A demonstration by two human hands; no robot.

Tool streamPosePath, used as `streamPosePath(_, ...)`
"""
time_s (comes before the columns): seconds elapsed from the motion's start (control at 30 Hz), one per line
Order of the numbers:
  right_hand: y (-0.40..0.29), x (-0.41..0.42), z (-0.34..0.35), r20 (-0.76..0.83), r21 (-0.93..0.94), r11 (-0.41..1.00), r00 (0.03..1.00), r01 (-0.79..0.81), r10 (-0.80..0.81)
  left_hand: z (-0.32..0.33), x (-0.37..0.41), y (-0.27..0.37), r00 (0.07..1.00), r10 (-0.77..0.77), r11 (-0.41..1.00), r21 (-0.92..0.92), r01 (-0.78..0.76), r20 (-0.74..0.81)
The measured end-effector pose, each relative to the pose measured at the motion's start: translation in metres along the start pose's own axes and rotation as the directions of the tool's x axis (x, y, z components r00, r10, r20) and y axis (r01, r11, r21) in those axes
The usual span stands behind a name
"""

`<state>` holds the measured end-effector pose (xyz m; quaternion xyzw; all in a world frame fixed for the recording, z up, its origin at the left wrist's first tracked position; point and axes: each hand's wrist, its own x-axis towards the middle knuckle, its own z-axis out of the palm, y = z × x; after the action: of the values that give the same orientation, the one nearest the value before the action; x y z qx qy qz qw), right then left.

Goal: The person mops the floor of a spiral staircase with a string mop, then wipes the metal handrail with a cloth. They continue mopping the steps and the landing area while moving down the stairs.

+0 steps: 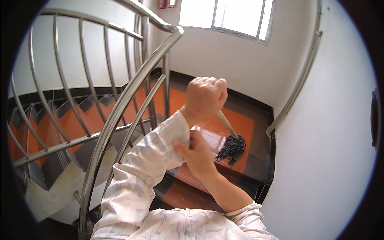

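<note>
My left hand (207,96) is closed in a fist around the upper part of a mop handle (226,123), in the middle of the view. From the fist the handle slants down to a dark grey string mop head (232,148), which rests on the orange tiles of the landing. My right hand (199,156) is at the cuff of the left shirt sleeve (168,141), its thumb over the pale patterned cloth and its other fingers partly hidden behind. The left sleeve reaches close to the wrist, while the right forearm is bare.
A stainless steel handrail (126,99) with balusters curves along the left. Beyond it, orange and grey stairs (72,120) descend. Steps (192,192) lie below the landing, near my body. A white wall (324,150) with a pipe stands at right; a window (225,18) is ahead.
</note>
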<state>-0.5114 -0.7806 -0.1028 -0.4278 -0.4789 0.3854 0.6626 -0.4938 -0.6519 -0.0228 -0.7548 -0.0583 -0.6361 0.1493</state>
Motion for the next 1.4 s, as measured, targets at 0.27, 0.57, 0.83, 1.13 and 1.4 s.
streamPosePath(0.27,-0.100,0.043,0.036,0.656,-0.754,0.113,0.733,0.647,0.182,0.043,0.039,0.032,0.993,0.114,0.972,0.204,-0.119,0.036)
streamPosePath(0.57,-0.105,0.037,0.043,0.813,-0.552,-0.018,0.543,0.834,0.209,0.073,0.063,0.039,0.998,0.026,0.980,0.194,-0.037,0.059)
streamPosePath(0.83,-0.041,-0.018,-0.024,0.454,-0.609,0.205,0.548,0.767,-0.703,0.092,0.094,-0.026,0.737,-0.643,0.762,0.264,0.591,0.206)
streamPosePath(1.13,-0.092,0.019,-0.013,0.852,-0.460,-0.017,0.436,0.888,-0.289,0.124,0.113,0.041,0.870,-0.399,0.857,0.457,0.241,0.290)
streamPosePath(1.4,-0.015,-0.088,-0.039,0.413,-0.011,0.373,0.344,0.928,-0.843,0.123,0.081,0.035,0.863,-0.491,0.760,-0.426,0.491,0.119)
